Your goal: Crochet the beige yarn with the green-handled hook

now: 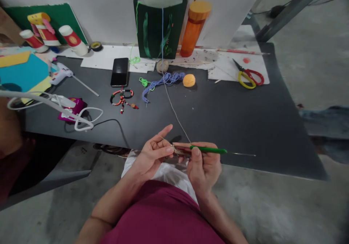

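Observation:
My right hand (203, 164) is closed round a green-handled crochet hook (209, 150), whose metal shaft sticks out to the right. My left hand (154, 151) pinches a small piece of crochet work (177, 150) at the hook's tip, with its index finger raised. A thin strand of yarn (174, 111) runs from the work up across the dark table (245, 120) towards the green gift bag (159, 22). Both hands hover over the table's near edge, above my lap.
On the table lie a black phone (120, 71), a beaded bracelet (121, 98), purple yarn (163, 80), an orange ball (189, 80), scissors (249, 77), an orange bottle (195, 28), a glue gun (61, 73), white cables (54, 106) and coloured paper (23, 71) at left.

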`<state>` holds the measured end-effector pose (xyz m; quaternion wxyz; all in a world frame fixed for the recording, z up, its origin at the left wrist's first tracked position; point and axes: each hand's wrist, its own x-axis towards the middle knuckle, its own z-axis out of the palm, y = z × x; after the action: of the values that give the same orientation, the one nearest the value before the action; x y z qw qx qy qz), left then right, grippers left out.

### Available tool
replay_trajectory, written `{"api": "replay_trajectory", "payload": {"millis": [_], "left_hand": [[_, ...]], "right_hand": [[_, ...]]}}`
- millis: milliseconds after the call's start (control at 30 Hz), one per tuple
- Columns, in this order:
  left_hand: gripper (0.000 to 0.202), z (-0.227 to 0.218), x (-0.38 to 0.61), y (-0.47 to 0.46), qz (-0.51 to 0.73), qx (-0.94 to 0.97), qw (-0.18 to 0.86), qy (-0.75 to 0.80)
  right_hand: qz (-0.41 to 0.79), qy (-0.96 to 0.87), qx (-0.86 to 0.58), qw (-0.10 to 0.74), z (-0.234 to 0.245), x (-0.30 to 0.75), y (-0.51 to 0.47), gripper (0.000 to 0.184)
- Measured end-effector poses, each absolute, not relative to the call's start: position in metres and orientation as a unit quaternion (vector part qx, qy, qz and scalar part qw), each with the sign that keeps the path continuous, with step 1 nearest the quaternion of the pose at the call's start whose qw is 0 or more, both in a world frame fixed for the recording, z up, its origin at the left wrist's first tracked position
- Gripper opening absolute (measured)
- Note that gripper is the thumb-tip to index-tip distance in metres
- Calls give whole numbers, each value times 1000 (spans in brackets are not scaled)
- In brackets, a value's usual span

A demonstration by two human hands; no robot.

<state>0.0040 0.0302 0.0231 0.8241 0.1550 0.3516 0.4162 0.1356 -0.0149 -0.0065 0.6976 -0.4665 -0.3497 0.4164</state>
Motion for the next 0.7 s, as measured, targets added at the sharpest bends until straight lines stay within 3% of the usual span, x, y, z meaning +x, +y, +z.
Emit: {"api": "replay_trajectory", "payload": {"millis": [333, 500, 700], "left_hand": [[57, 27, 0, 33, 383, 178, 842, 336], [59, 29, 13, 29, 433, 194, 799, 370], [60, 27, 14, 27, 471, 220, 760, 390]], "right_hand": [[586, -227, -417, 656, 11, 139, 2, 17], [573, -214, -409, 677, 12, 130, 5, 22], [556, -217, -409, 690, 12, 128, 7, 15]]}}
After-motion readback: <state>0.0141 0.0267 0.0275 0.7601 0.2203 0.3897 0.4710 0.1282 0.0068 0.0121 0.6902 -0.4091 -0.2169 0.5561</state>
